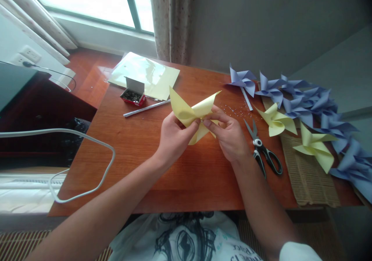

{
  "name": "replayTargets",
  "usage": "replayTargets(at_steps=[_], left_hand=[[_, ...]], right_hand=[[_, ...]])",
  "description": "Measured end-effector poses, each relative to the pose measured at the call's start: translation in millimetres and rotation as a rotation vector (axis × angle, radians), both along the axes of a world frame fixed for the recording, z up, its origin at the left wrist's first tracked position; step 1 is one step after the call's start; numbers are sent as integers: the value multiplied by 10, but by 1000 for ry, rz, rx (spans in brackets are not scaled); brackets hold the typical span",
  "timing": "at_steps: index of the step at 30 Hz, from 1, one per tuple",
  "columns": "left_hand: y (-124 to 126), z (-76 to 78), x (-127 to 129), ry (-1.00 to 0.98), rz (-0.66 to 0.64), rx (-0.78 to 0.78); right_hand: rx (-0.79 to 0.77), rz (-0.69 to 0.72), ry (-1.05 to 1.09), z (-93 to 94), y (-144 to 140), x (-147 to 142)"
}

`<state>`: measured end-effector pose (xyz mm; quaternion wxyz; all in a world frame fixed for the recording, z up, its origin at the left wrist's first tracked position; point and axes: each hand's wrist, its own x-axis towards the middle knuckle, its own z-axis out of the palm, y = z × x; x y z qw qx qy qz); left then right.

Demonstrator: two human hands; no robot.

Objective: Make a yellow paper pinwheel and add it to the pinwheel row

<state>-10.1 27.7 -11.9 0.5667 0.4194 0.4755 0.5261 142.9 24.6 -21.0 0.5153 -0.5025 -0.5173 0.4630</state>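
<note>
Yellow paper pinwheel (183, 113), blades folded inward, pinched by left hand (177, 133) and right hand (229, 133) above the counter (192, 183); no stick shows on it. A loose stick (147, 108) lies left, seemingly finished blue pinwheels (242, 78) right.

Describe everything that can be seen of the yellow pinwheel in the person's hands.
The yellow pinwheel looks like thin, smooth paper, its pointed blades curled in toward the middle. Two blades reach upward, spread left and right; lower ones are partly hidden by the hands. It is held above the wooden table, pinched near its centre by the left hand and right hand.
</note>
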Motion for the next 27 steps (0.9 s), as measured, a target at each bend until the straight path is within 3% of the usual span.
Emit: replayTargets(at_steps=[13, 27], left_hand=[[-11, 20, 11, -5, 1, 9], [-20, 46, 7, 11, -28, 8]], right_hand=[[65, -39, -11, 4, -4, -38], [268, -190, -393, 40, -53, -90]])
